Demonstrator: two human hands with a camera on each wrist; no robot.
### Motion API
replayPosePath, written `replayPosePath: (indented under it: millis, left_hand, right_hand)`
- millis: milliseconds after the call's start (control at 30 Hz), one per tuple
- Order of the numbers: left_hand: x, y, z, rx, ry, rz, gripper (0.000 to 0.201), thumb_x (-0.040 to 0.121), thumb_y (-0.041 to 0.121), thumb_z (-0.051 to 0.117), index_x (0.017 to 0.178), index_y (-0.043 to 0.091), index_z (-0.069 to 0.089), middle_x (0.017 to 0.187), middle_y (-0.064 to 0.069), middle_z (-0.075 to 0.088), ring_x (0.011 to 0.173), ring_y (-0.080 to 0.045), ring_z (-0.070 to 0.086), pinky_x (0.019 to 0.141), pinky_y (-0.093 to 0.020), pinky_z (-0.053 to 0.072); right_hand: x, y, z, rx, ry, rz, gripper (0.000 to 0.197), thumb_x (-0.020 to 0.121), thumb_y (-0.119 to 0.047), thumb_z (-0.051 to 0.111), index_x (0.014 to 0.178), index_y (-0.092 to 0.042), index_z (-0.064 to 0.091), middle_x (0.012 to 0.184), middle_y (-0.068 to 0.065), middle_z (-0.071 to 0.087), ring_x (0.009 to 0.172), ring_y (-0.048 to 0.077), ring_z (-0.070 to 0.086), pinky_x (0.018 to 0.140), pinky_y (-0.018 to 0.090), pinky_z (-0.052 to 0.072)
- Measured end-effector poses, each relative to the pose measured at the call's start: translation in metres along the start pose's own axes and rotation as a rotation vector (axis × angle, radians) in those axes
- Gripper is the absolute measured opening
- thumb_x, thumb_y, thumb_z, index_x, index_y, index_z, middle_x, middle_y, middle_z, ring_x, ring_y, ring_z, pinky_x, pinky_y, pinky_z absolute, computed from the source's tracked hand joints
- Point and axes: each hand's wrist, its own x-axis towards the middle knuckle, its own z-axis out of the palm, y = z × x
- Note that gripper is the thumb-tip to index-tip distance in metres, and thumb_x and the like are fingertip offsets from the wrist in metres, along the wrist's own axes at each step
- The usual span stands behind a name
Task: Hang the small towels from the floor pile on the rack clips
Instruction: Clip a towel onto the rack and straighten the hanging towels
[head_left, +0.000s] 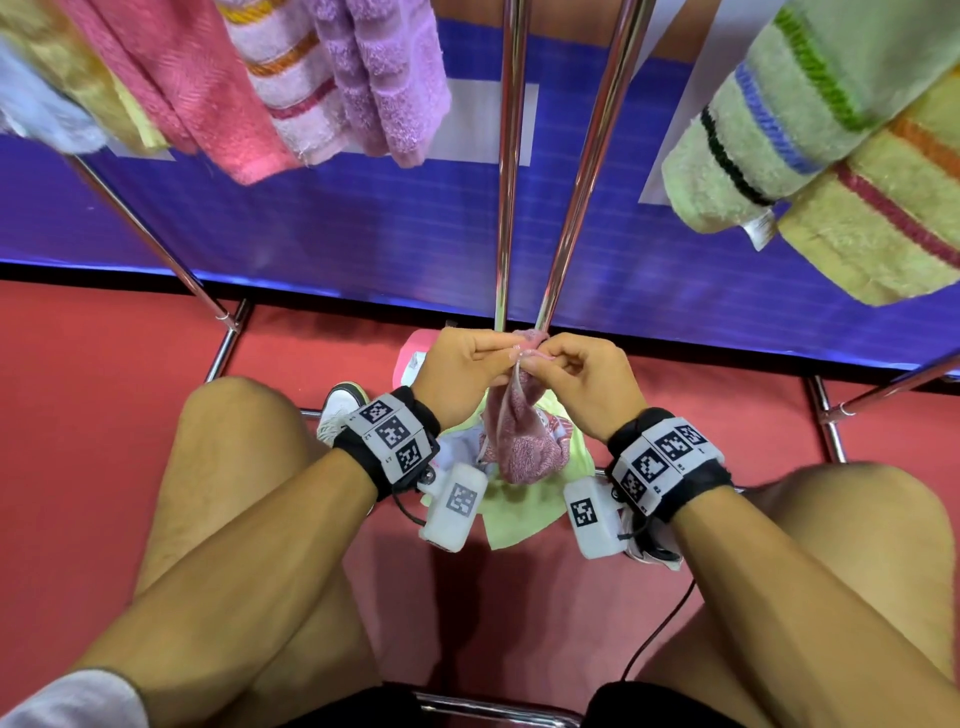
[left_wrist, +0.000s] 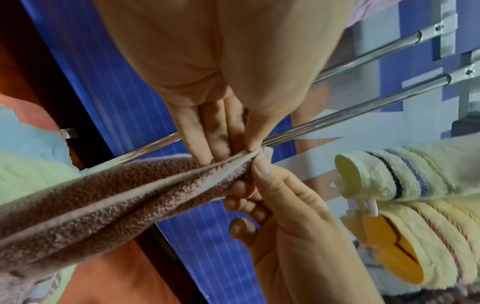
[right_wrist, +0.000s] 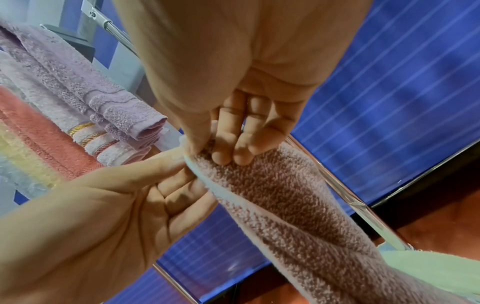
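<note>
pink towel (head_left: 524, 441) between both hands (head_left: 524, 364)

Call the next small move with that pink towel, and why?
Probably lift it toward the rack: both the left hand and the right hand pinch one bunched edge of the pink towel, which hangs low over the floor pile.

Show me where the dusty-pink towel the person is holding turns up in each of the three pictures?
Head: the dusty-pink towel hangs at centre, below both hands.
Left wrist: it crosses the lower left, rising to the fingertips.
Right wrist: it runs from centre to lower right.
Shared landmark: the blue panel behind the rack, seen in every view.
</note>
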Motion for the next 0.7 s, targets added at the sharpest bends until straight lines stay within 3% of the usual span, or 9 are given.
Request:
replayPosePath:
  millis: [100,167,233,300,433,567,700]
  left_hand:
    - [-0.0022,0.0007,0.0025,0.083,0.015,0.067,0.024,0.095,-0.003,0.056,0.116,-0.001,0.067,0.112,-0.001,0.071,0.098,-0.008,0.070,0.084,-0.025,0.057]
    - [-0.0036,0.0017,0.0031,0.092,0.019,0.093,0.026,0.093,-0.005,0.057,0.112,0.007,0.070,0.100,0.007,0.073,0.091,-0.004,0.070,0.080,-0.020,0.055]
    - [-0.0038,0.0016,0.0022,0.073,0.027,0.099,0.027,0.091,-0.007,0.060,0.103,0.014,0.072,0.090,0.011,0.075,0.086,-0.006,0.072,0.078,-0.021,0.056]
    - [-0.0034,0.0017,0.0007,0.068,0.031,0.107,0.024,0.090,-0.007,0.061,0.103,0.011,0.071,0.094,0.010,0.075,0.085,-0.008,0.072,0.079,-0.023,0.057]
    - [-0.0013,-0.0016,-0.0027,0.205,0.021,0.142,0.026,0.090,-0.002,0.064,0.104,0.019,0.072,0.095,0.010,0.074,0.085,-0.006,0.071,0.085,-0.030,0.057]
    - [-0.0008,-0.0058,-0.0041,0.365,0.017,0.194,0.023,0.090,0.002,0.065,0.108,0.014,0.072,0.090,0.014,0.071,0.083,0.001,0.069,0.079,-0.024,0.054]
    - [-0.0011,-0.0052,-0.0065,0.568,0.006,0.271,0.021,0.089,0.009,0.066,0.107,0.010,0.075,0.087,-0.006,0.076,0.076,-0.016,0.070,0.072,-0.032,0.056]
  right_hand:
    - [-0.0002,0.0022,-0.0006,-0.022,-0.013,0.012,0.018,0.080,-0.042,0.070,0.070,-0.026,0.067,0.067,0.004,0.068,0.063,0.024,0.062,0.065,0.037,0.054]
    - [0.0000,0.0026,-0.0023,-0.055,-0.032,0.017,0.019,0.081,-0.039,0.072,0.069,-0.024,0.067,0.065,0.004,0.067,0.059,0.016,0.058,0.063,0.032,0.051]
    - [-0.0001,0.0008,-0.0040,-0.094,-0.057,0.014,0.019,0.083,-0.030,0.076,0.069,-0.020,0.068,0.063,0.006,0.065,0.057,0.009,0.051,0.061,0.026,0.047]
    - [-0.0007,-0.0012,-0.0054,-0.124,-0.068,0.008,0.020,0.084,-0.027,0.076,0.070,-0.016,0.069,0.061,0.006,0.063,0.056,0.007,0.048,0.059,0.022,0.043]
    - [-0.0008,0.0023,-0.0057,-0.156,-0.081,0.011,0.020,0.085,-0.031,0.075,0.071,-0.017,0.071,0.062,0.006,0.065,0.060,0.024,0.056,0.062,0.033,0.050]
    - [-0.0001,0.0053,-0.0071,-0.218,-0.074,0.011,0.021,0.084,-0.035,0.075,0.072,-0.019,0.071,0.061,0.003,0.066,0.062,0.023,0.059,0.065,0.036,0.051]
    - [-0.0014,0.0041,-0.0086,-0.259,-0.078,0.003,0.022,0.084,-0.038,0.075,0.071,-0.020,0.071,0.060,0.003,0.065,0.061,0.020,0.057,0.062,0.031,0.049]
